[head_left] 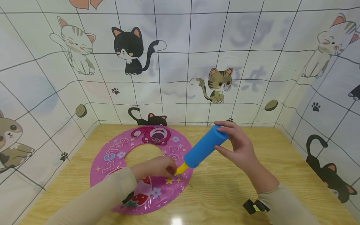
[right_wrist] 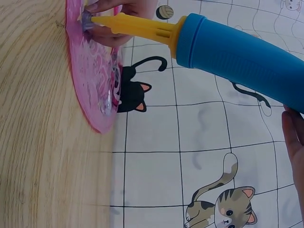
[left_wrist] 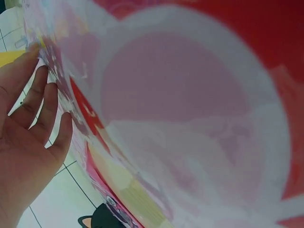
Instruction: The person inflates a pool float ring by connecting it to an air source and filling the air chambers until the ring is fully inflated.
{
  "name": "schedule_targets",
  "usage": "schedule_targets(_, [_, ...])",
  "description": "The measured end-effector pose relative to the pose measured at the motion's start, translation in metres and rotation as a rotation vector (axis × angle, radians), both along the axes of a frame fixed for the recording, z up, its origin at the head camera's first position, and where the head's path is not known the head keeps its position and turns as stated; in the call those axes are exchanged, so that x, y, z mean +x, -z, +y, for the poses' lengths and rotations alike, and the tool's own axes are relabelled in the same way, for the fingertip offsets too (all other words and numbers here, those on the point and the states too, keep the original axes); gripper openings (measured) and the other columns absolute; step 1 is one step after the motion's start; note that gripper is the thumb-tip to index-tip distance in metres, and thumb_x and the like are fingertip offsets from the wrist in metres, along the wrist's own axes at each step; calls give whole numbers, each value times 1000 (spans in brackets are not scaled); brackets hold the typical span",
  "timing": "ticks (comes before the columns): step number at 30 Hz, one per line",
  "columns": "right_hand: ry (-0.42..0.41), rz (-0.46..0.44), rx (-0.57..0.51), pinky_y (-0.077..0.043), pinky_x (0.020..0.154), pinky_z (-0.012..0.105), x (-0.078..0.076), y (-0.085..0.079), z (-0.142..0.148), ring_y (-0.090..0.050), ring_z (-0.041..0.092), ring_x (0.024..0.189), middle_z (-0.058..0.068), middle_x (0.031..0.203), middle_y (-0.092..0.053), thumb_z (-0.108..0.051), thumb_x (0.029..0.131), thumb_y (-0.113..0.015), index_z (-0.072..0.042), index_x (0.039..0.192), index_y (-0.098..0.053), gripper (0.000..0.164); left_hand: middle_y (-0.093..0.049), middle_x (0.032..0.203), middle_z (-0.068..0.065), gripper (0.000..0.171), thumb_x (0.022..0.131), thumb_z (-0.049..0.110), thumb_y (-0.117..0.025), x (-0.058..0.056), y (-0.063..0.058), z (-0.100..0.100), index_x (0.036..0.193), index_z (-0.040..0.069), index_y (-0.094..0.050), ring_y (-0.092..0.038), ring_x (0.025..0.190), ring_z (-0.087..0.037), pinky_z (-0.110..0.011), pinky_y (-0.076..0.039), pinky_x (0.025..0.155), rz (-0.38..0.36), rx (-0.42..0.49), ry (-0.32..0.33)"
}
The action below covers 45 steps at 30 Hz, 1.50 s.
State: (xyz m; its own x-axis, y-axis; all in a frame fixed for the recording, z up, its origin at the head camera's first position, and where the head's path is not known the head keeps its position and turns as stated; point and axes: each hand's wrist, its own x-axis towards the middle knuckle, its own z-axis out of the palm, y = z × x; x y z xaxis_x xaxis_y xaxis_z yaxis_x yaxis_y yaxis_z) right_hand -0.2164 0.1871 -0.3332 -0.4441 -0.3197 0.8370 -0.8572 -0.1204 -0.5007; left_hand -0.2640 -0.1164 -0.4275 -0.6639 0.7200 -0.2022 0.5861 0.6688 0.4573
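A pink inflatable swim ring (head_left: 99,167) with cartoon bear, flower and strawberry prints lies on the table. At its right part, my left hand (head_left: 161,167) pinches the clear air valve (right_wrist: 87,22) between thumb and finger. The yellow nozzle (head_left: 182,168) of a blue hand pump (head_left: 204,147) points down into that valve. My right hand (head_left: 238,148) grips the pump's upper end, thumb below and fingers on top, so the pump slants up to the right. In the left wrist view the ring's printed surface (left_wrist: 175,90) fills most of the picture.
The wood-grain table (head_left: 219,193) extends to the right of the ring. A white cloth wall (head_left: 174,68) with grid lines and cartoon cats encloses the back and both sides. A black strap piece (head_left: 254,207) hangs at my right sleeve.
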Motion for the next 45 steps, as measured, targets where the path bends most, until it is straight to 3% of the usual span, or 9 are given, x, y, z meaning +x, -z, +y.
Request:
schedule_targets(4, [-11, 12, 3, -45, 99, 30, -1, -2, -4, -45, 33, 129, 20, 136, -49, -7, 84, -76, 9, 124, -57, 48, -59, 83, 14, 10, 85, 16, -77, -3, 1, -3, 93, 15, -72, -55, 77, -3, -21, -50, 78, -2, 32, 42])
schedule_targets(13, [-12, 13, 51, -45, 100, 34, -1, -12, -15, -44, 33, 130, 19, 137, -51, -10, 86, -75, 7, 124, -58, 44, -57, 82, 14, 8, 88, 18, -74, -3, -3, -1, 95, 17, -70, -53, 76, -4, -20, -49, 79, -17, -21, 59])
schedule_targets(22, [32, -53, 113, -49, 95, 38, 1, -21, -30, -47, 33, 128, 19, 137, -51, 14, 78, -73, 2, 126, -62, 50, -57, 81, 14, 9, 89, 22, -73, -2, -4, 1, 96, 18, -68, -53, 76, -5, -21, -48, 78, -5, -53, 73])
schedule_targets(28, [15, -56, 139, -51, 90, 38, 1, -28, -40, -52, 30, 123, 20, 135, -52, 22, 74, -71, -2, 126, -64, 57, -56, 79, 14, 7, 89, 21, -72, -2, -6, 2, 92, 17, -67, -52, 74, -5, -20, -47, 75, 17, -57, 96])
schedule_targets(38, [8, -51, 191, -53, 86, 43, 5, -30, -50, -53, 31, 122, 16, 135, -53, 21, 73, -72, -2, 125, -64, 57, -57, 77, 14, 10, 90, 17, -71, -2, -5, 1, 97, 20, -64, -54, 71, -4, -21, -47, 75, -31, -1, 101])
schedule_targets(45, [16, -16, 185, -53, 88, 42, 9, -25, -55, -53, 32, 122, 15, 137, -52, 16, 75, -75, -7, 127, -63, 59, -57, 78, 14, 16, 90, 16, -70, -2, 2, 1, 104, 20, -62, -54, 72, -4, -20, -47, 75, -14, 29, 124])
